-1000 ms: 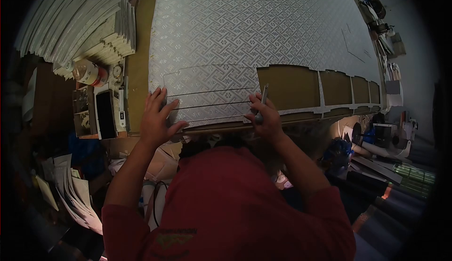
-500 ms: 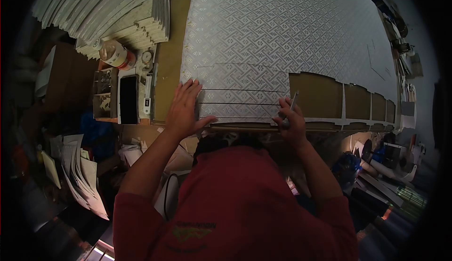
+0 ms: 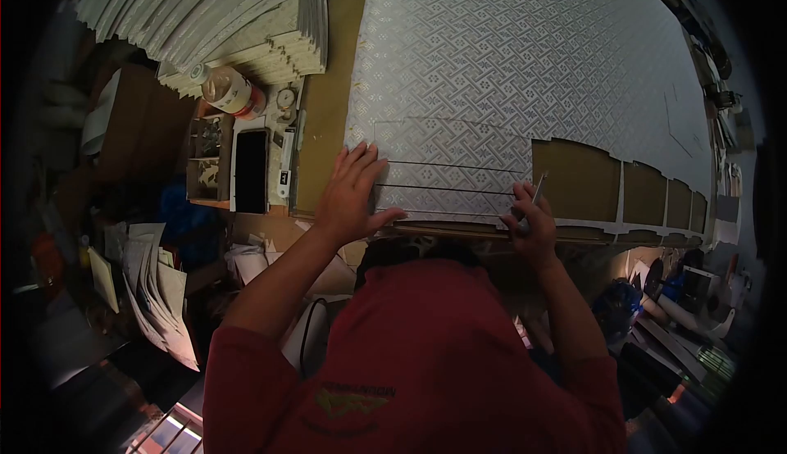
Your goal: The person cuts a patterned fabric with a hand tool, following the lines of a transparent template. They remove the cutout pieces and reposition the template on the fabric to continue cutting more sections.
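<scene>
A pale patterned sheet [image 3: 492,69] with a woven lattice design covers most of the board in front of me. My left hand [image 3: 352,196] lies on its lower left part, fingers and thumb spread. Between my hands, dark straight lines and a faint outline mark a rectangular section [image 3: 451,177] of the sheet. At the right end of that section, my right hand [image 3: 531,220] grips a slim metal knife-like tool [image 3: 539,188], its tip pointing up and away from me. Just right of that hand begins a row of cut-out openings [image 3: 574,179], showing the brown board beneath.
On the left stand a thick stack of pale sheets [image 3: 279,36], a plastic bottle [image 3: 234,92], a phone [image 3: 251,171] and a wooden compartment box [image 3: 209,159]. Loose papers [image 3: 156,290] stand lower left. Assorted items and a blue bag [image 3: 616,305] lie below the board's right side.
The whole view has shifted, so the board and both hands appear farther right. Against the sheet, both hands keep nearly the same places and grips.
</scene>
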Demonstrator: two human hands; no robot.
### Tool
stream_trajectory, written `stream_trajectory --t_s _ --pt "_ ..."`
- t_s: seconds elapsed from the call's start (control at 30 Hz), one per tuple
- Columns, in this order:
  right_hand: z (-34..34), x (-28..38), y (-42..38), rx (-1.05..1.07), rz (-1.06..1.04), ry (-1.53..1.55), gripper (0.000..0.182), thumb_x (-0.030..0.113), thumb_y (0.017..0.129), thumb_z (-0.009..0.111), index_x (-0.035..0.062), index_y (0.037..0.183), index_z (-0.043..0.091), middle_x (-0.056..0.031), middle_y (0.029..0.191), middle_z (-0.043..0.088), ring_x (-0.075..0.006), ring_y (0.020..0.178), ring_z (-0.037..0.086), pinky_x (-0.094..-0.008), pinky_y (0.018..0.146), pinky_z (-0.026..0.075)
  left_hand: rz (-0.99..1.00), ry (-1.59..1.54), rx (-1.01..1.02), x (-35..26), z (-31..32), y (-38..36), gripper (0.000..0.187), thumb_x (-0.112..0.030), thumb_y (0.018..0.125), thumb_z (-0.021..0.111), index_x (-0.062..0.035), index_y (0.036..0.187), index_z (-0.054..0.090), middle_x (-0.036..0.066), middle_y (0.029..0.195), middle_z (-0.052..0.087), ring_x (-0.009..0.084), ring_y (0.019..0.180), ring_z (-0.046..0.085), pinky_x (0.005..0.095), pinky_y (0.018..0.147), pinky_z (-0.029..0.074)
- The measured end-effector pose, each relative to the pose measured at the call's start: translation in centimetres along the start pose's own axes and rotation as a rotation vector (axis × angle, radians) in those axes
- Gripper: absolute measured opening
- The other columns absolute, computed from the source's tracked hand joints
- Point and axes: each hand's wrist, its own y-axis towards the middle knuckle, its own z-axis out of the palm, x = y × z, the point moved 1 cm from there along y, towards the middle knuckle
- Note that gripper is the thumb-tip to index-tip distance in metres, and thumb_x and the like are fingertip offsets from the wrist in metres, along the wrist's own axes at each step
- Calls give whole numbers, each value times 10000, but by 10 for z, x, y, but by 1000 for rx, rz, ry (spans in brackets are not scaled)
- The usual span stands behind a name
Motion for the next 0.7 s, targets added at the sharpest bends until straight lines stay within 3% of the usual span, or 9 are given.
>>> stream_trajectory --t_s 0.2,0.7 --pt "0 -1 0 1 3 8 384 73 813 858 21 1119 632 -214 1320 696 -428 1310 610 -477 1047 533 45 5 -19 0 -1 1 759 -502 734 902 -38 1294 683 252 1499 526 429 1456 437 615 1214 288" --pt "0 -2 0 -5 3 28 412 58 802 857 19 1139 624 -217 1308 701 -428 1306 611 -480 1042 537 75 -18 -45 3 0 -1 761 -494 708 918 -42 1279 695 260 1467 546 442 1436 456 623 1204 298"
